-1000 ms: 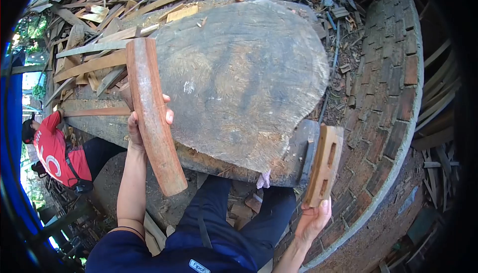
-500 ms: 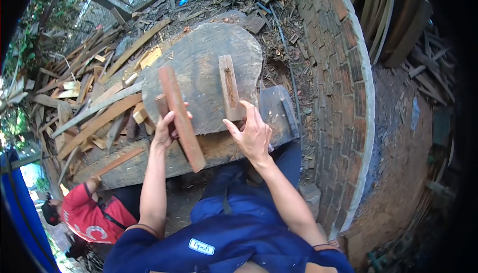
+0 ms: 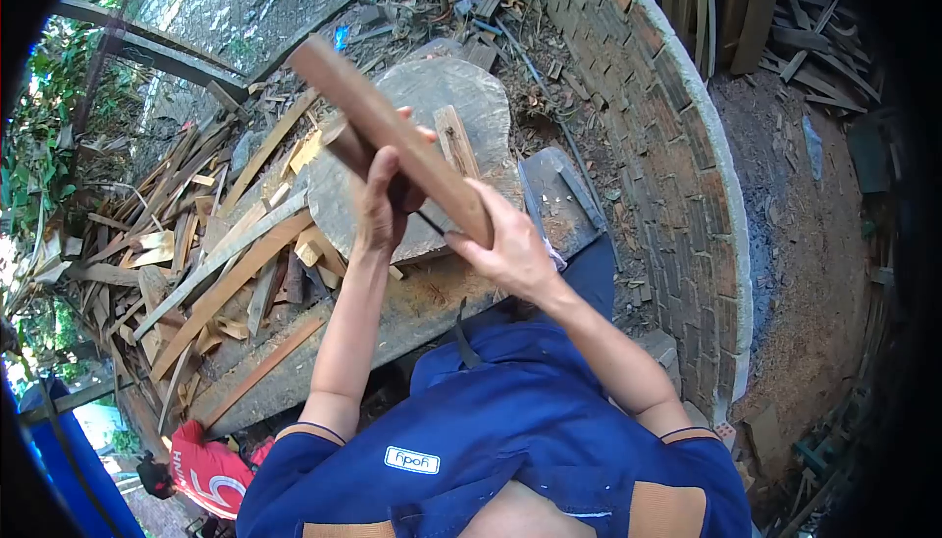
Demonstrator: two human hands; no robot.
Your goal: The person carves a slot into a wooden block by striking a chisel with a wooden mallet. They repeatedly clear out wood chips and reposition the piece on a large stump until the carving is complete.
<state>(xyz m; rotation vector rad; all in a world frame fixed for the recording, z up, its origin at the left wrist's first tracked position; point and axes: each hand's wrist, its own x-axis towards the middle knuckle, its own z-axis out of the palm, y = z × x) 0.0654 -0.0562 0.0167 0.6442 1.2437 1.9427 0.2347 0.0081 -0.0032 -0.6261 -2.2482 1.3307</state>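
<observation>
A long reddish-brown wooden bar (image 3: 392, 135) is raised at a slant above a big round-edged wood slab (image 3: 343, 209). My right hand (image 3: 510, 248) is closed around the bar's near end. My left hand (image 3: 378, 209) is closed at its middle, fingers partly hidden behind it. The same left hand also has a chisel-like tool (image 3: 345, 145) with a thick, round-ended wooden handle; a thin dark shaft shows between my hands. On the slab lies a short wooden block (image 3: 456, 140), partly covered by the bar; a dark groove shows in its top.
Scrap wood (image 3: 196, 243) is piled at the left, with planks across the bench plank (image 3: 383, 312). A low curved brick wall (image 3: 667, 145) runs along the right. Sawdust lies near the slab's front edge. A co-worker in a red shirt (image 3: 206, 469) is at the lower left.
The bar has risen off the slab and tilted, its far end now up and to the left. My right hand has left the grooved block and taken hold of the bar's near end.
</observation>
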